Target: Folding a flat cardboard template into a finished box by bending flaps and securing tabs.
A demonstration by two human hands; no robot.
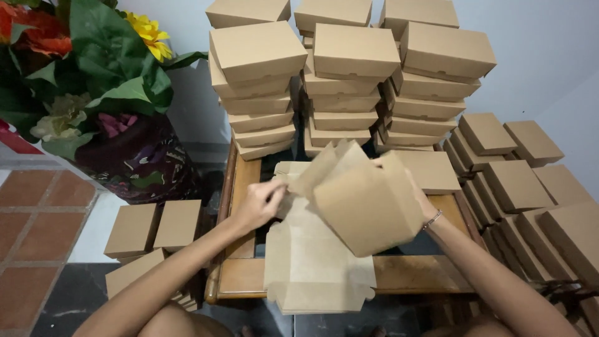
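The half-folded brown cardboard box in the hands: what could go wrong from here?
1. The half-folded brown cardboard box is held in the air; the left hand pinches only one flap, which may crease or tear.
2. The tall stacks of closed brown boxes behind lean unevenly and might topple if bumped.
3. The pile of flat cardboard blanks overhangs the wooden table and could slide off.

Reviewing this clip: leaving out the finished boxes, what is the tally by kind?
Hands: 2 (left hand, right hand)
Half-folded box: 1
Pile of flat blanks: 1
Bouquet: 1
Table: 1
Total: 6
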